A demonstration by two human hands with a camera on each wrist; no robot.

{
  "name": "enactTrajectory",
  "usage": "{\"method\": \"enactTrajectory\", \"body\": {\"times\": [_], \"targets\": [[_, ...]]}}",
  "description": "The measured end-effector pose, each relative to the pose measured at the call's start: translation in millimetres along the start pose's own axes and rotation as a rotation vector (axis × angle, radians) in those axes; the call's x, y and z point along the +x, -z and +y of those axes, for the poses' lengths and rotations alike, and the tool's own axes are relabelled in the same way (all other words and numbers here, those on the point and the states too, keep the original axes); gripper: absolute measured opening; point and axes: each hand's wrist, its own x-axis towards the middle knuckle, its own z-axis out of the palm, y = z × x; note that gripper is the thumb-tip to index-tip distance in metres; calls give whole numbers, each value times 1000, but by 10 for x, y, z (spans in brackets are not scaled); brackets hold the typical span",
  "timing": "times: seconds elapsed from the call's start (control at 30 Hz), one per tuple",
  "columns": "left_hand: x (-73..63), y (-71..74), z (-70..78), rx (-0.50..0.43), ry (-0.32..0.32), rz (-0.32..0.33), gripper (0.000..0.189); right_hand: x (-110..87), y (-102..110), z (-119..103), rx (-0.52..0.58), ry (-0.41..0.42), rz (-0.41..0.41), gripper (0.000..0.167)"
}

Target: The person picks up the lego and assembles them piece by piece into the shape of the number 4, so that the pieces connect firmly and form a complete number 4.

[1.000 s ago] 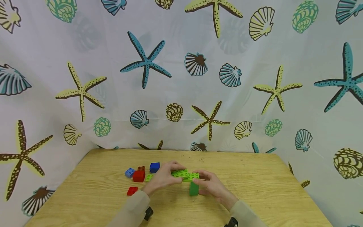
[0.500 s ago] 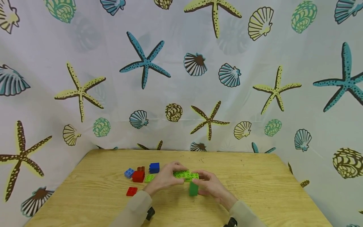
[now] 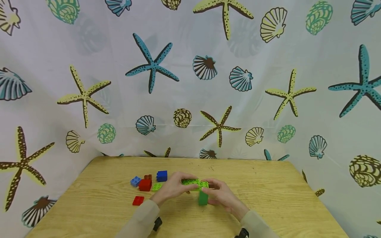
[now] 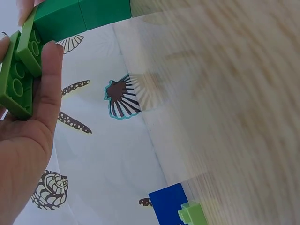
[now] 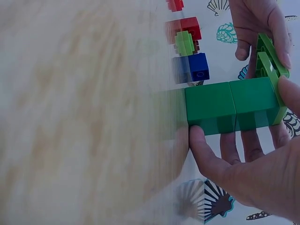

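Note:
Two dark green bricks, one on the other, stand upright on the table, with a light green plate on top. My right hand grips this stack from the right, its fingers spread along the bricks in the right wrist view. Reaching in from the left, my left hand pinches a second light green plate between thumb and fingers. That plate overlaps the first one and juts out leftward over the table. Hollow undersides of both plates show in the left wrist view. Fingers partly cover the studs.
Left of my hands lie a light green piece, a dark blue brick, a light blue brick, a brown brick and a red brick. A flat red piece lies nearer. Behind the wooden table hangs a patterned curtain.
My left hand's fingers and thumb have shifted slightly on the light green plate, the thumb moving up and right. The right hand and stack have stayed in place.

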Motion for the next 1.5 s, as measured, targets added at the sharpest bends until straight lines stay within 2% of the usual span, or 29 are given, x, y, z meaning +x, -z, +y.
{"method": "enactTrajectory", "body": {"times": [0.07, 0.3, 0.6, 0.87, 1.3, 1.5], "targets": [[1, -1, -3, -7, 2, 1, 42, 0, -3, -1, 0, -1, 3, 54], [-5, 0, -7, 105, 0, 45, 43, -1, -18, -5, -16, -3, 16, 55], [17, -4, -20, 78, 28, 32, 42, -22, -41, -30, -18, -6, 26, 54], [34, 3, 13, 1, 73, 25, 39, -37, -42, -42, -18, -14, 32, 53], [39, 11, -26, -32, 71, 6, 40, -20, -19, -3, -14, -17, 25, 56], [11, 58, -39, -97, 89, -21, 45, -16, -2, 4, -20, -3, 12, 56]]}}
